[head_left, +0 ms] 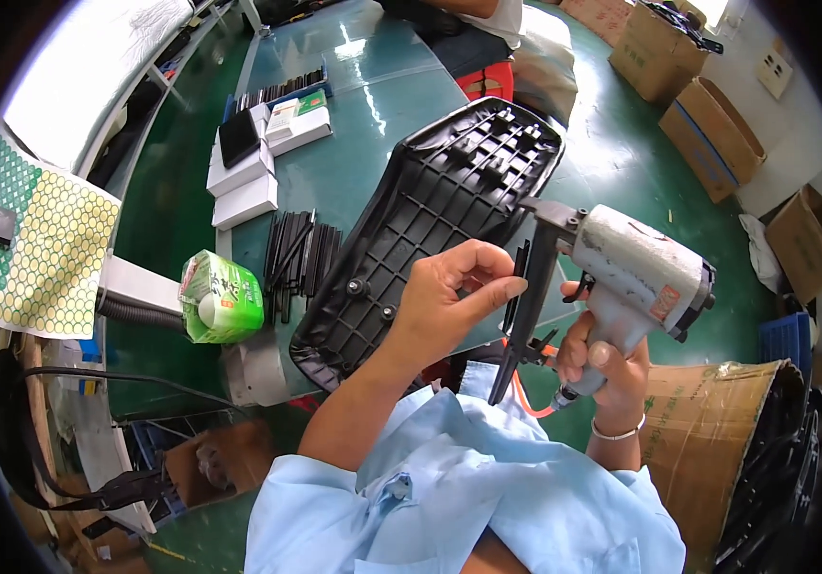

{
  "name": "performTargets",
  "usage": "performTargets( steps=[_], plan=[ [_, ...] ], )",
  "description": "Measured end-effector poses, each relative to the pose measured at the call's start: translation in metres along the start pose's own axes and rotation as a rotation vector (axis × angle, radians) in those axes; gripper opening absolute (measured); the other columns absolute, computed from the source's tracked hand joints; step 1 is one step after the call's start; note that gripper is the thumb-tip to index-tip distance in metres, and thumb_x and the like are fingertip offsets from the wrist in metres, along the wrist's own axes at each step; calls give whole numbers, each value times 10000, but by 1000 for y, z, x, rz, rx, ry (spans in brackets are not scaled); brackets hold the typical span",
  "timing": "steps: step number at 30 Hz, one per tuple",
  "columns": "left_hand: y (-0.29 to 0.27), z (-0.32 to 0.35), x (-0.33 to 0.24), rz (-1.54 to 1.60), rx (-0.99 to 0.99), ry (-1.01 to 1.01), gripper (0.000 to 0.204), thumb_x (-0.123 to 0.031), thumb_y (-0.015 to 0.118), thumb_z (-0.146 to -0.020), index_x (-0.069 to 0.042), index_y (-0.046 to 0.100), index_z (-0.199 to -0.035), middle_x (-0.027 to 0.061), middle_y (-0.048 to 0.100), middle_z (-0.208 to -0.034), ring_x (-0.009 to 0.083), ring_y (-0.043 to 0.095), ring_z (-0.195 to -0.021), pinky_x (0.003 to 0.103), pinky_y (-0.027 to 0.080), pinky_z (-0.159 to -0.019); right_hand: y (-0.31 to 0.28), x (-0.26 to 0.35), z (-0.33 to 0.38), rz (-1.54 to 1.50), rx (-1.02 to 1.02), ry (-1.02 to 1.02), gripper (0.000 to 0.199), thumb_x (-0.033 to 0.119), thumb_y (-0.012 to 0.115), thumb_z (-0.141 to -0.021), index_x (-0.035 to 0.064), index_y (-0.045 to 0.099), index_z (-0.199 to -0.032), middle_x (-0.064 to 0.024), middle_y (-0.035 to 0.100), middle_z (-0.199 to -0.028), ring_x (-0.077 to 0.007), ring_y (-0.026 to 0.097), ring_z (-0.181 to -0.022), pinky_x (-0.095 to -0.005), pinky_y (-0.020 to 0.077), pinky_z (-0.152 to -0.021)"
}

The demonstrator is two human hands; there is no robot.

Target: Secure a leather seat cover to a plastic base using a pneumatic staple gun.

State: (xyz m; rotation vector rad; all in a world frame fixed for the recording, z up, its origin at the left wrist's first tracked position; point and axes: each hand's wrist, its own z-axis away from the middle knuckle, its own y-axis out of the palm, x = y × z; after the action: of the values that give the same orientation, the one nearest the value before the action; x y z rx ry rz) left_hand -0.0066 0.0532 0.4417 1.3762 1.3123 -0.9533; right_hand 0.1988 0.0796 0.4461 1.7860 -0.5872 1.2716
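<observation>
My right hand (602, 359) grips the handle of a grey pneumatic staple gun (636, 258), and an orange air hose (526, 392) runs from the handle's lower end. The gun is held upright, its long black magazine (531, 316) slanting down toward my body. Between the thumb and fingers of my left hand (459, 292) is a thin dark staple strip (520, 263), right beside the magazine. I cannot tell whether the strip touches it. Beyond my left forearm, a black ribbed seat base (421, 225) lies on the table with black cover material wrapped around its edge.
Several dark strips (301, 258) lie left of the seat base on the green table (363, 91). White boxes (244, 187) and a blue tray of dark strips (282, 91) stand farther back. A green packet (222, 297) sits at left. Cardboard boxes (708, 430) stand at right; another person sits opposite.
</observation>
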Motion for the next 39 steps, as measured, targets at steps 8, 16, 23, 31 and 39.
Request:
performTargets(
  steps=[8,16,23,31,39],
  plan=[
    [17,1,10,250,4,-49,156,-92,696,-823,5,609,-909,11,635,-839,59,582,-758,207,470,-710,7,6,7,87,-18,3,686,253,701,-764,-166,388,-1208,-61,512,-617,-131,506,-479,-254,436,-457],
    [36,-25,-21,148,12,-28,180,-60,682,-823,-1,601,-972,56,652,-922,96,610,-847,233,478,-785,15,30,3,182,-37,-139,201,134,673,-809,-34,571,-853,-66,558,-748,-120,505,-604,-237,379,-548],
    [38,-36,-38,164,-12,424,241,-148,736,-757,-21,591,-904,8,620,-776,64,556,-712,221,444,-670,35,44,0,369,-17,-327,412,318,749,-719,14,511,-864,-8,455,-594,-110,444,-570,-250,357,-536],
    [-5,-11,-8,-118,-149,355,295,-175,725,-774,-38,580,-991,27,630,-895,120,589,-806,275,460,-762,4,-4,-7,256,-73,-95,412,211,713,-783,-23,470,-1019,-20,509,-660,-114,484,-571,-253,397,-553],
    [-115,53,-15,-106,-519,216,187,-115,624,-883,-3,581,-1025,69,634,-924,126,595,-864,238,457,-783,-10,-46,-33,447,-196,-13,359,56,536,-820,-76,492,-1151,-42,499,-654,-122,502,-547,-264,425,-538]
  ],
)
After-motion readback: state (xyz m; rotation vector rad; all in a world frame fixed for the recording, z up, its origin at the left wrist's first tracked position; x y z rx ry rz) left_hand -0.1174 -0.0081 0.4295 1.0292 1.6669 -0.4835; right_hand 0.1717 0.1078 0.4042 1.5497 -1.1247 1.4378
